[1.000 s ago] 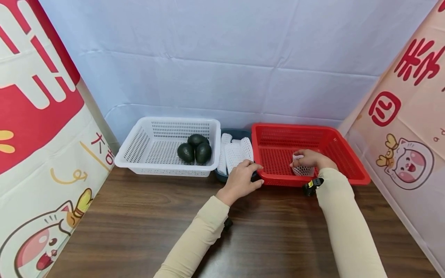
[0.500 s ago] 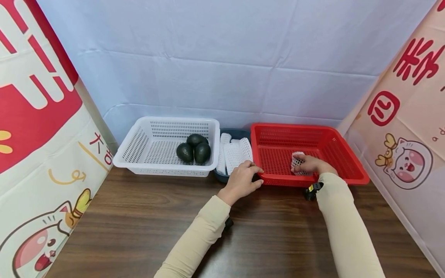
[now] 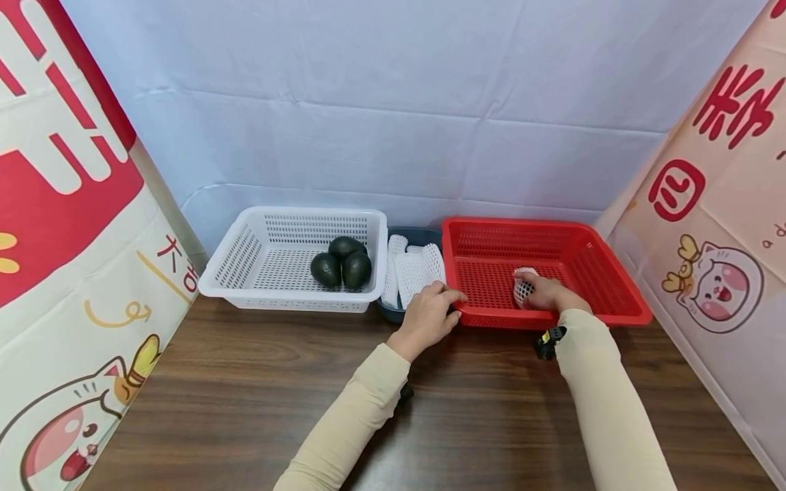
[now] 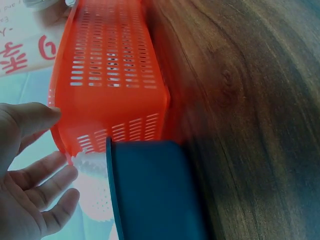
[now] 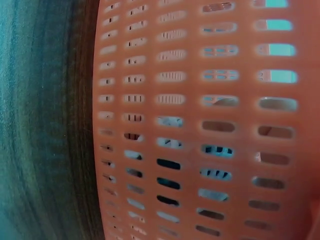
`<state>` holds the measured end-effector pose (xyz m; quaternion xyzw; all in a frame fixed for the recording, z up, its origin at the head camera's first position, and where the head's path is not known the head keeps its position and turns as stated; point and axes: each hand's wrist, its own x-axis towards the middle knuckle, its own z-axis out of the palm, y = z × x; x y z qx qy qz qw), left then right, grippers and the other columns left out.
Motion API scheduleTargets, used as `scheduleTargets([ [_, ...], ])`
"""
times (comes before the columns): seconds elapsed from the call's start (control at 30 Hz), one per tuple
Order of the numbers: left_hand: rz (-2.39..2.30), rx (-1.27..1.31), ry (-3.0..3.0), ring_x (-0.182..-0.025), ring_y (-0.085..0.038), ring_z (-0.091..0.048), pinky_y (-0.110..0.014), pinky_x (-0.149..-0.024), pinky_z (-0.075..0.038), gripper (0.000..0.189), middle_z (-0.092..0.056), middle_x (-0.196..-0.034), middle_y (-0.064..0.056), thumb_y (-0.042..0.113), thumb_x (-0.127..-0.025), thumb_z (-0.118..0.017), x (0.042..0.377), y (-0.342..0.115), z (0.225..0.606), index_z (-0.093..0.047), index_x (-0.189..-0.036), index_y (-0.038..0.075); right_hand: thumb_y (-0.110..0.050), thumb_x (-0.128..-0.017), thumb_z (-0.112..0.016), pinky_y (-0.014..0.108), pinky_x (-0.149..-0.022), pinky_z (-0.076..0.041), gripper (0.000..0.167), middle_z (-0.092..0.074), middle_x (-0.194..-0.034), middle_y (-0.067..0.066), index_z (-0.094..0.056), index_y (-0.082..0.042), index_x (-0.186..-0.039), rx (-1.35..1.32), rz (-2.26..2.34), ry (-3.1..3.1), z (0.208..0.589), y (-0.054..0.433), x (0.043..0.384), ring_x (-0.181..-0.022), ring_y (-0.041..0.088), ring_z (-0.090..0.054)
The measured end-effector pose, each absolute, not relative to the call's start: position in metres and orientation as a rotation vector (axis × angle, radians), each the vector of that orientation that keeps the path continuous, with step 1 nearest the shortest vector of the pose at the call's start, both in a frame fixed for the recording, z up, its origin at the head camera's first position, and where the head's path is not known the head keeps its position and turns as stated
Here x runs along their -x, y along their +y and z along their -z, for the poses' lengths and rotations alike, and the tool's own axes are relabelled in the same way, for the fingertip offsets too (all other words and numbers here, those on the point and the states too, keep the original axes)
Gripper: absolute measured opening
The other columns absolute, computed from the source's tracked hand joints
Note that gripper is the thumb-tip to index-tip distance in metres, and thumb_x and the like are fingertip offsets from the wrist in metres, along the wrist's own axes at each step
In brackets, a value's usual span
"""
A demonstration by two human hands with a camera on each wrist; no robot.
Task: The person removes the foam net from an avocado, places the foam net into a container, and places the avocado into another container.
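Observation:
In the head view my right hand (image 3: 550, 294) reaches into the red basket (image 3: 503, 317) and grips a dark avocado in a white foam net sleeve (image 3: 523, 289). The hand covers part of it. My left hand (image 3: 426, 315) touches the red basket's near left corner with thumb and fingertips. The left wrist view shows that hand (image 4: 35, 175) with its fingers spread, the thumb at the rim. Only the slotted wall of the red basket (image 5: 192, 112) and the table appear in the right wrist view, so the right hand is hidden there.
A white basket (image 3: 230, 292) at left holds three avocados (image 3: 356, 271). Between the baskets sits a dark blue bin (image 3: 424, 236) with several white foam net sleeves (image 3: 410, 274). All stand on a brown wood table (image 3: 276, 382) before a pale cloth backdrop (image 3: 368, 136).
In the red basket, my right hand has shifted its hold on the netted avocado, which now sits more tilted between the fingers. My left hand stays at the corner, its thumb slightly closer to the index finger.

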<state>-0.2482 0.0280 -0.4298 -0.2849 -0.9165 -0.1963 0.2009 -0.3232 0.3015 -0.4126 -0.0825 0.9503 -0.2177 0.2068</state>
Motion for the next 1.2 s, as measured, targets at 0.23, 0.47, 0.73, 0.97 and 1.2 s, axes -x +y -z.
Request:
scheduleTargets([
  [0.23,0.559,0.762,-2.605,-0.080,-0.014,-0.055,-0.027,-0.065,-0.047,0.023,-0.059,-0.090,0.001,0.032,-0.083,-0.071,0.2481,0.0301,0.4307,-0.071,-0.103,0.020,-0.011,-0.085,-0.058,0.058,-0.087,-0.032,0.053,-0.035,-0.129,0.035,-0.042,-0.001,-0.134,0.239,0.581,2.690,0.4157,0.2999,0.3218,-0.110,0.051,-0.029],
  [0.47,0.563,0.756,-2.625,-0.081,-0.014,-0.057,-0.029,-0.066,-0.047,0.022,-0.060,-0.091,0.001,0.030,-0.084,-0.070,0.2483,0.0304,0.4291,-0.071,-0.103,0.019,-0.011,-0.085,-0.059,0.062,-0.087,-0.030,0.049,-0.036,-0.126,0.036,-0.043,-0.002,-0.131,0.244,0.591,2.700,0.4163,0.2996,0.3211,-0.112,0.055,-0.027],
  [0.73,0.536,0.751,-2.643,-0.083,-0.014,-0.057,-0.029,-0.067,-0.047,0.024,-0.060,-0.092,0.001,0.032,-0.084,-0.069,0.2491,0.0311,0.4284,-0.070,-0.104,0.020,-0.009,-0.083,-0.061,0.058,-0.083,-0.034,0.048,-0.040,-0.122,0.035,-0.045,-0.002,-0.128,0.260,0.569,2.738,0.4176,0.3012,0.3219,-0.107,0.053,-0.033],
  [0.97,0.553,0.750,-2.635,-0.082,-0.015,-0.057,-0.030,-0.065,-0.048,0.023,-0.060,-0.091,0.001,0.031,-0.084,-0.069,0.2483,0.0308,0.4296,-0.070,-0.104,0.019,-0.009,-0.082,-0.063,0.057,-0.083,-0.034,0.046,-0.042,-0.119,0.035,-0.046,-0.002,-0.125,0.269,0.552,2.751,0.4171,0.3009,0.3218,-0.105,0.053,-0.032],
  [1.2,0.564,0.755,-2.635,-0.083,-0.014,-0.056,-0.029,-0.066,-0.047,0.024,-0.060,-0.093,0.001,0.031,-0.085,-0.068,0.2500,0.0303,0.4313,-0.070,-0.105,0.019,-0.011,-0.083,-0.063,0.057,-0.081,-0.034,0.045,-0.043,-0.116,0.033,-0.047,-0.003,-0.124,0.271,0.586,2.771,0.4171,0.3008,0.3213,-0.102,0.050,-0.031],
])
